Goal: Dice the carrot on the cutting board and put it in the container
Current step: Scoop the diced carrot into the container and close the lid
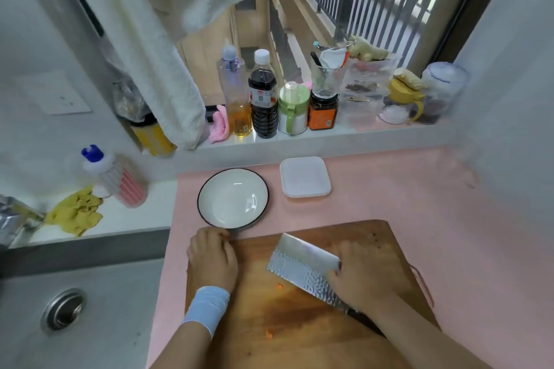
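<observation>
A wooden cutting board (314,317) lies on a pink mat. My right hand (364,274) grips a hammered steel cleaver (302,266), blade tilted over the board's middle. My left hand (211,257), with a pale blue band at the wrist, rests curled at the board's far left corner, and a bit of orange carrot shows at its fingertips. Two small carrot bits (279,286) lie loose on the board. A white bowl with a dark rim (207,189) stands just beyond the left hand. It looks empty inside.
A white square lidded box (305,177) sits right of the bowl. Bottles and jars (263,99) line the window sill. A sink (64,308) lies to the left, with a dish soap bottle (117,178) and a yellow cloth (76,214) on its ledge.
</observation>
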`<action>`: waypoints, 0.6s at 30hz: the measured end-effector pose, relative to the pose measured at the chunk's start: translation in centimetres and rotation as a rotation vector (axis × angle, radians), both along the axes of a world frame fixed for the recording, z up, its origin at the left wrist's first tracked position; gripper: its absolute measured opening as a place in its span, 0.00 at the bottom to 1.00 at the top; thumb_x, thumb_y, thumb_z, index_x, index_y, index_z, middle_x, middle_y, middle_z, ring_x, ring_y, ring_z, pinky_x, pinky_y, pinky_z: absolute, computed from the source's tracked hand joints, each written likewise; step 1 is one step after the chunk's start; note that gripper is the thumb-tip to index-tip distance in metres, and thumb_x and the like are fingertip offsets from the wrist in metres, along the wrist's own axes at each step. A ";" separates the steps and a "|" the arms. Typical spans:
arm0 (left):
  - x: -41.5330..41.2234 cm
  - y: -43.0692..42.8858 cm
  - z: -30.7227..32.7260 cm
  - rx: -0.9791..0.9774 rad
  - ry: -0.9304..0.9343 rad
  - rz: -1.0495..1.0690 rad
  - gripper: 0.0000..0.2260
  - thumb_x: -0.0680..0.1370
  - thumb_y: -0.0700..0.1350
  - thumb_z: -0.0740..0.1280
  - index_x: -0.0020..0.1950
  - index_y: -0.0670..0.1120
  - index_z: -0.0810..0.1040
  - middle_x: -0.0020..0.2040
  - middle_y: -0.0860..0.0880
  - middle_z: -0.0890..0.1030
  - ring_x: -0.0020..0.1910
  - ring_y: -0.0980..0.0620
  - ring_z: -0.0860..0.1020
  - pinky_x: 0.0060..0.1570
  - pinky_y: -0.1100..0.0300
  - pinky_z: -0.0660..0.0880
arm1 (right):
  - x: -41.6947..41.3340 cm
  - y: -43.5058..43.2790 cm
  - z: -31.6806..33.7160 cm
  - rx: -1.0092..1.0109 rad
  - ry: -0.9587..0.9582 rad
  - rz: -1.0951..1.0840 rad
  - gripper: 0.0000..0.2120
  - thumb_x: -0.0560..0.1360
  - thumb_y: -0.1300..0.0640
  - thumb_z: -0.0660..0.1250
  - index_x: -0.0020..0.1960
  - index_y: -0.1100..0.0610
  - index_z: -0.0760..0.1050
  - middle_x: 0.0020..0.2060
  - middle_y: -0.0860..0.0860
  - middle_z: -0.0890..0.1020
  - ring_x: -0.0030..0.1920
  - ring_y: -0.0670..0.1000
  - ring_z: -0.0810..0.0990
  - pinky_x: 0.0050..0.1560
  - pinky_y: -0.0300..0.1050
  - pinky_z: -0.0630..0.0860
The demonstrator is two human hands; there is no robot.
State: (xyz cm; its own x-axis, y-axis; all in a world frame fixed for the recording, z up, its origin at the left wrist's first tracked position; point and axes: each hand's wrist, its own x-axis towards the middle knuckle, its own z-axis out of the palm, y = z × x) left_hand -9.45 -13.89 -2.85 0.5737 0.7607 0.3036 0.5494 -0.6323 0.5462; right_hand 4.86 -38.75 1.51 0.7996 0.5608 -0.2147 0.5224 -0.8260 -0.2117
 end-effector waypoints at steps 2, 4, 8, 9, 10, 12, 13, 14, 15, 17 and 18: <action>-1.9 -0.6 -1.1 -0.092 0.083 0.011 0.13 0.72 0.46 0.57 0.54 0.46 0.73 0.56 0.45 0.74 0.56 0.42 0.71 0.60 0.47 0.68 | -2.1 -1.8 -1.5 -0.033 -0.008 -0.046 0.24 0.68 0.37 0.65 0.59 0.48 0.72 0.53 0.48 0.78 0.51 0.49 0.76 0.49 0.43 0.75; -2.9 -1.2 -2.4 -0.150 0.209 -0.002 0.20 0.75 0.50 0.59 0.65 0.45 0.72 0.68 0.45 0.71 0.67 0.43 0.66 0.69 0.46 0.63 | -3.9 -3.3 -2.4 -0.049 -0.001 -0.090 0.30 0.66 0.38 0.65 0.64 0.50 0.69 0.56 0.49 0.77 0.55 0.51 0.76 0.49 0.45 0.76; -4.4 -3.2 -3.2 -0.217 0.346 -0.108 0.29 0.79 0.58 0.57 0.79 0.50 0.57 0.79 0.52 0.54 0.78 0.51 0.52 0.76 0.51 0.51 | -6.2 -4.7 -1.8 0.010 0.028 -0.114 0.27 0.68 0.44 0.66 0.64 0.51 0.67 0.57 0.49 0.77 0.55 0.51 0.78 0.48 0.46 0.80; -4.8 -3.9 -2.9 -0.216 0.345 -0.162 0.29 0.79 0.58 0.57 0.79 0.52 0.56 0.79 0.54 0.53 0.77 0.53 0.52 0.76 0.53 0.52 | -6.7 -4.8 -1.6 0.008 0.044 -0.084 0.25 0.68 0.47 0.66 0.63 0.50 0.67 0.56 0.49 0.77 0.54 0.51 0.78 0.48 0.47 0.80; -5.0 -4.6 -2.7 -0.216 0.340 -0.234 0.29 0.79 0.59 0.58 0.79 0.53 0.56 0.79 0.56 0.53 0.77 0.54 0.53 0.75 0.54 0.52 | -7.1 -5.0 -1.5 0.016 0.057 -0.067 0.22 0.69 0.50 0.66 0.62 0.50 0.67 0.56 0.49 0.78 0.53 0.52 0.78 0.48 0.47 0.79; -5.6 -6.4 -2.2 -0.229 0.314 -0.408 0.31 0.78 0.60 0.59 0.79 0.54 0.55 0.79 0.58 0.53 0.77 0.54 0.54 0.74 0.57 0.51 | -8.4 -5.4 -1.1 0.047 0.071 -0.055 0.19 0.72 0.57 0.63 0.62 0.49 0.67 0.57 0.50 0.77 0.54 0.52 0.78 0.51 0.48 0.78; -5.9 -7.3 -2.1 -0.238 0.299 -0.492 0.34 0.76 0.61 0.60 0.79 0.55 0.53 0.79 0.58 0.53 0.77 0.54 0.53 0.73 0.58 0.52 | -9.1 -5.5 -1.1 0.046 0.060 -0.038 0.19 0.74 0.58 0.62 0.64 0.49 0.66 0.58 0.50 0.77 0.56 0.52 0.77 0.53 0.47 0.78; -6.3 -8.1 -2.1 -0.241 0.285 -0.565 0.37 0.74 0.63 0.61 0.79 0.56 0.51 0.79 0.58 0.52 0.77 0.56 0.53 0.73 0.59 0.52 | -9.8 -5.7 -1.1 0.047 0.044 -0.024 0.21 0.75 0.59 0.62 0.67 0.49 0.66 0.59 0.50 0.76 0.56 0.52 0.77 0.53 0.46 0.77; -6.7 -8.7 -2.2 -0.232 0.287 -0.620 0.41 0.71 0.66 0.63 0.79 0.57 0.49 0.78 0.59 0.50 0.77 0.58 0.51 0.73 0.60 0.51 | -10.4 -5.8 -1.0 0.069 0.033 -0.024 0.22 0.77 0.59 0.62 0.70 0.50 0.65 0.59 0.50 0.76 0.56 0.51 0.77 0.52 0.43 0.76; -7.7 -9.3 -2.6 -0.134 0.353 -0.683 0.47 0.67 0.70 0.64 0.80 0.57 0.46 0.79 0.60 0.45 0.76 0.59 0.48 0.74 0.60 0.48 | -11.1 -6.2 -0.8 0.137 0.000 -0.028 0.23 0.77 0.60 0.63 0.71 0.51 0.66 0.55 0.48 0.76 0.51 0.46 0.78 0.46 0.37 0.74; -8.2 -9.4 -2.9 -0.058 0.375 -0.686 0.49 0.66 0.72 0.64 0.80 0.56 0.47 0.79 0.58 0.46 0.77 0.57 0.48 0.74 0.60 0.46 | -11.2 -6.4 -0.7 0.170 -0.008 -0.030 0.22 0.78 0.60 0.64 0.71 0.51 0.67 0.52 0.46 0.76 0.47 0.45 0.78 0.44 0.37 0.73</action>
